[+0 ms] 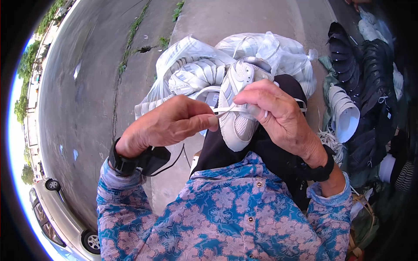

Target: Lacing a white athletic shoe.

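A white and grey sneaker [237,128] rests on my lap, its toe pointing toward me. A white shoelace [224,109] crosses the front of the shoe. My left hand [172,120] pinches one part of the lace between thumb and forefinger at the shoe's left side. On the other side, my right hand [276,111] has its fingers closed on the lace over the shoe's upper. More white lace shows beside the right hand. What lies inside the right fingers is partly hidden.
Clear plastic bags [278,48] of white shoes sit just beyond my knees. To the right are rows of black shoe uppers [374,87], a stack of white shoe parts [344,108] and a bundle of white laces [333,145]. A parked car [65,217] stands far left on the pavement.
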A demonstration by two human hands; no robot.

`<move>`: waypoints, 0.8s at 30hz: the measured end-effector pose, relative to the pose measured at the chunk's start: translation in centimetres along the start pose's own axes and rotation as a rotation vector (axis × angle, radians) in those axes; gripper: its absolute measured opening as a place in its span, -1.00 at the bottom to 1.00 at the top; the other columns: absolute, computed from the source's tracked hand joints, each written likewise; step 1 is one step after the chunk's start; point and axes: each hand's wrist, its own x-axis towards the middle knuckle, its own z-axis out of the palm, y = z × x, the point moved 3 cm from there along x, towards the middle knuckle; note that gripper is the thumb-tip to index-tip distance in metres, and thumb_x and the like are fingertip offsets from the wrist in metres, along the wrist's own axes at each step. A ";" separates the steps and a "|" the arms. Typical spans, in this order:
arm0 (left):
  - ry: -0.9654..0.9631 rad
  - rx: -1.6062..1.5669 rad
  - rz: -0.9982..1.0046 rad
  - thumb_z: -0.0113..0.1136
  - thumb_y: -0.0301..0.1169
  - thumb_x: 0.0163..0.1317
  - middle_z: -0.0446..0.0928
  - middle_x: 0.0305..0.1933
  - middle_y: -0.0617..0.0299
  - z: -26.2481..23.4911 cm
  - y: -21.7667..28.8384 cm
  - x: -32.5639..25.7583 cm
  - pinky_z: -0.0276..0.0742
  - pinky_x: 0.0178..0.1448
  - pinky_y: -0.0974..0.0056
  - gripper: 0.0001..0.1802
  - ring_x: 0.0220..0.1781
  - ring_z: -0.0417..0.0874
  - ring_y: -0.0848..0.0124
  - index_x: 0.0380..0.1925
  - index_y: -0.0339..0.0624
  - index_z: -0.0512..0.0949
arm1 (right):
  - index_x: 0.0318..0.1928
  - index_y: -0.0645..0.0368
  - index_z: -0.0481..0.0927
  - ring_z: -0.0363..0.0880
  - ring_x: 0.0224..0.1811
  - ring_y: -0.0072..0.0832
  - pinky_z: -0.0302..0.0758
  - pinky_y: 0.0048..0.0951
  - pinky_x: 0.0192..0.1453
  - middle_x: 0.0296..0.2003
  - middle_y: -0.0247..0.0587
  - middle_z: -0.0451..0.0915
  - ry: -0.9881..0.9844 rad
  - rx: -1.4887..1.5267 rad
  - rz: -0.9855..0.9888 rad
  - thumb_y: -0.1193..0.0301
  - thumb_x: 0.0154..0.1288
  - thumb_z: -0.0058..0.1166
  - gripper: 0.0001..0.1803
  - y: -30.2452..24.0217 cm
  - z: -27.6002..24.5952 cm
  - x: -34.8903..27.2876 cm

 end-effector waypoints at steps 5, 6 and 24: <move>-0.091 0.120 0.209 0.10 -0.12 0.38 0.58 -0.42 0.33 1.7 1.0 1.4 0.37 -0.33 0.39 -0.60 -0.41 0.45 0.56 -0.23 -0.30 0.64 | 0.03 0.23 0.53 0.58 -0.24 -0.48 0.51 -0.47 -0.12 -0.29 -0.22 0.57 -0.073 0.408 0.208 0.38 0.46 -0.08 -0.74 0.1 1.8 -0.6; -0.055 0.059 0.201 0.10 -0.14 0.39 0.58 -0.43 0.32 1.4 1.3 1.0 0.38 -0.30 0.40 -0.61 -0.39 0.46 0.56 -0.24 -0.30 0.64 | 0.01 0.23 0.55 0.56 -0.28 -0.52 0.50 -0.49 -0.15 -0.33 -0.25 0.59 -0.202 0.444 0.398 0.38 0.46 -0.07 -0.75 0.2 1.3 -0.9; 0.752 0.666 -0.081 0.13 -0.42 0.34 0.56 -0.29 0.10 -3.2 -7.3 0.0 0.45 -0.23 0.28 -0.83 -0.28 0.55 0.34 -0.21 -0.29 0.61 | -0.26 0.30 0.60 0.58 -0.49 -0.33 0.46 -0.42 -0.37 -0.50 -0.09 0.59 -0.139 0.087 0.428 0.51 0.28 0.04 -0.88 2.8 -0.1 -4.6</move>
